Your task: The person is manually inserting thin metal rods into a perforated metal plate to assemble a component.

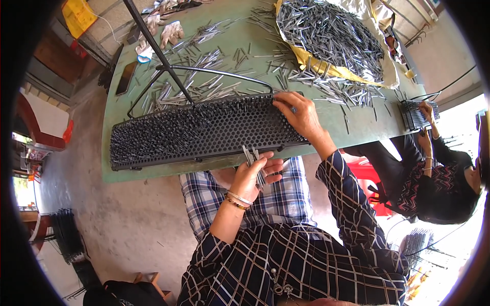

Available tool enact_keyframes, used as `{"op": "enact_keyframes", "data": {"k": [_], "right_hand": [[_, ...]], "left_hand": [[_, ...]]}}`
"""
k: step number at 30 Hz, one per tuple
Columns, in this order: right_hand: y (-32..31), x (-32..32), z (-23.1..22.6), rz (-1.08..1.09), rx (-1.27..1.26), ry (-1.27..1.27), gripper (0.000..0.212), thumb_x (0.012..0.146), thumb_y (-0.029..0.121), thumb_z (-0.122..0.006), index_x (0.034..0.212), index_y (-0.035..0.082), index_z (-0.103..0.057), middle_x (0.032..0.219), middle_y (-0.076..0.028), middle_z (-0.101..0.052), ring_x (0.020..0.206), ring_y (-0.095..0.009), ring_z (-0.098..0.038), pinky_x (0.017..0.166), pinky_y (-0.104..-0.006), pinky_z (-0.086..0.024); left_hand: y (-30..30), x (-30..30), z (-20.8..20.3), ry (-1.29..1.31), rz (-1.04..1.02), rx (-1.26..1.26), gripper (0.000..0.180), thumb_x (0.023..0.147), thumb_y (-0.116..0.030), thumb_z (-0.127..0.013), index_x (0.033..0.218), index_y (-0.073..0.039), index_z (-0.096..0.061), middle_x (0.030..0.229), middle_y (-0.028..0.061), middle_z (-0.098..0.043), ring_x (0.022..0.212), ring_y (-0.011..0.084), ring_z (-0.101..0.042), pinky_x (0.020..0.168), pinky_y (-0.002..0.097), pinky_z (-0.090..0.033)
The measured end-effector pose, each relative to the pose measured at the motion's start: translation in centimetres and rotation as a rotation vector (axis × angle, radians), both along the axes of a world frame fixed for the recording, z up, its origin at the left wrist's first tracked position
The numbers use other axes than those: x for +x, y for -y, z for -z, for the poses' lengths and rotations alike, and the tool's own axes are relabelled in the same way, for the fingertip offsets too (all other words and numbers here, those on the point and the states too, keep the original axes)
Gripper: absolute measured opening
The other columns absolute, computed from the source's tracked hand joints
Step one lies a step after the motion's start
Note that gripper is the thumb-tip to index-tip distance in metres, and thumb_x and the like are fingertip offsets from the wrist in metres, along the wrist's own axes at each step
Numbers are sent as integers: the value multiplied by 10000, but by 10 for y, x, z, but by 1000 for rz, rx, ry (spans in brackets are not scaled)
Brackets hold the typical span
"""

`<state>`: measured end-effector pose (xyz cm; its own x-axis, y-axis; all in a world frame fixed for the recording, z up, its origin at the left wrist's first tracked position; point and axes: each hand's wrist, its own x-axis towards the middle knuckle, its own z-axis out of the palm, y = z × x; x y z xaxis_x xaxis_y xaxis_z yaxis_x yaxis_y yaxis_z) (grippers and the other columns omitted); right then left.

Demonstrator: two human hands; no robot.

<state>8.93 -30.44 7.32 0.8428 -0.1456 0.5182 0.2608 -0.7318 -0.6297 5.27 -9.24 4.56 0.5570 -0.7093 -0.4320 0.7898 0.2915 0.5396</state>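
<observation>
The green table (372,125) supports a sack (326,69) heaped with metal rods (332,38) at its far side. The black perforated tray (245,125) lies along the table's near edge; rods stand densely in its left part. The right hand (301,115) is over the tray's right end, grip narrow; whether it holds a rod cannot be determined. The left hand (244,183), at the tray's near side, holds a small bundle (248,155) of rods.

A green table (365,133) stands on grey floor (132,209) near pale walls (454,58).
</observation>
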Motion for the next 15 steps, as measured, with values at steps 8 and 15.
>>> {"op": "enact_keyframes", "data": {"k": [8,15], "right_hand": [[-2,-3,9,69,-10,20,140,774,76,-699,888,3,-661,929,-94,-632,698,-198,-637,613,-280,-511],[-1,1,8,110,-12,49,126,778,67,-691,891,14,-674,929,-88,-621,685,-180,-622,593,-273,-504]], "left_hand": [[-1,-1,-4,20,38,-11,299,931,-159,-466,1164,21,-523,1045,172,-621,927,230,-626,748,381,-559],[-1,-1,-3,18,28,-6,299,932,-152,-464,1168,23,-520,1049,172,-618,934,232,-625,755,382,-558]]}}
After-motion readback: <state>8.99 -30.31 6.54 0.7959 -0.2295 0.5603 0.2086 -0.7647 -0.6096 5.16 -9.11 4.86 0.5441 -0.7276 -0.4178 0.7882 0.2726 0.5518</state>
